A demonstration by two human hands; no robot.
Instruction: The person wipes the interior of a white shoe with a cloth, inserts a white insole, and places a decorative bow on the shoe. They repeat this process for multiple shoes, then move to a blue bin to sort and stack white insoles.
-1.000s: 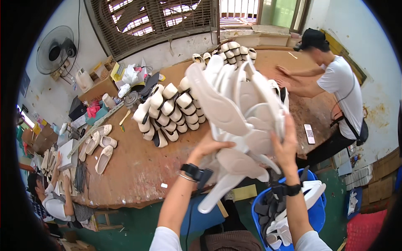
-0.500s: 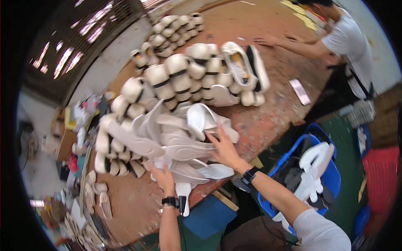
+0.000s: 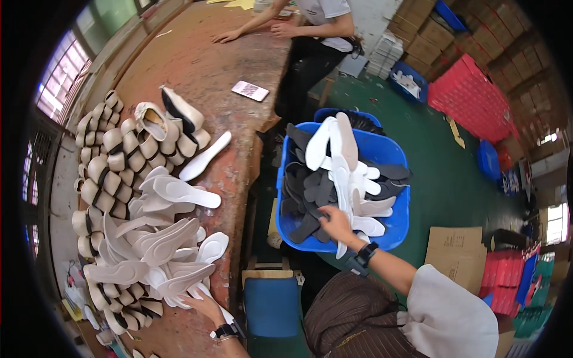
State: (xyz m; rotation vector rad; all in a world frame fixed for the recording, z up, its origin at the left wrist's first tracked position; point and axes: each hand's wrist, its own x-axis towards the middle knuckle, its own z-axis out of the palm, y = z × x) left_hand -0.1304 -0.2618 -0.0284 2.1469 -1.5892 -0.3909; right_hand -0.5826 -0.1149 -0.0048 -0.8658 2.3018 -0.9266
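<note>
A heap of pale insoles (image 3: 170, 238) lies on the worktable, spilling toward its right edge. My left hand (image 3: 204, 305) rests at the near end of this heap, fingers stretched out against the lowest insoles. A blue plastic basket (image 3: 401, 173) stands right of the table, filled with dark grey insoles and white ones. My right hand (image 3: 340, 227) reaches into it, its fingers closed on a dark grey insole (image 3: 309, 227) beside the white insoles (image 3: 341, 179). One white insole (image 3: 206, 156) lies apart on the table.
Rows of beige shoes (image 3: 113, 173) with black bands line the table behind the heap. A phone (image 3: 250, 90) lies farther up the table (image 3: 203, 65), where another person (image 3: 325, 24) works. A blue stool (image 3: 271, 307) stands by me; a cardboard sheet (image 3: 455, 253) is right of the basket.
My view has turned right. My right hand has left the insole heap and is now in the basket. My left hand stays by the heap, lower down. A white insole now lies beside the shoes.
</note>
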